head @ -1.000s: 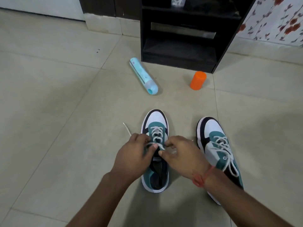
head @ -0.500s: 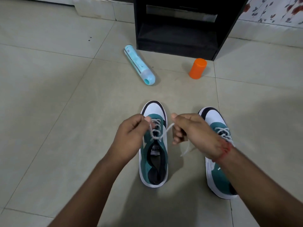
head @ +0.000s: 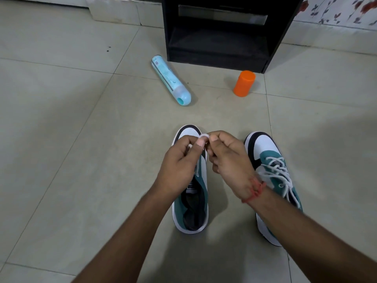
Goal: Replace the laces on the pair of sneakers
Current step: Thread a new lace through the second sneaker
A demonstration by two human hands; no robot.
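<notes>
Left hand (head: 179, 166) and right hand (head: 228, 158) meet above the left sneaker (head: 191, 203), fingers curled, pinching a small loop of white lace (head: 204, 136) between thumbs and forefingers; the sneaker stands on the tiled floor (head: 81, 160); the right sneaker (head: 271, 172), fully laced, stands beside it; farther off lie a blue tube (head: 171, 82) and an upright orange container (head: 244, 83) before a black cabinet (head: 220, 31).
</notes>
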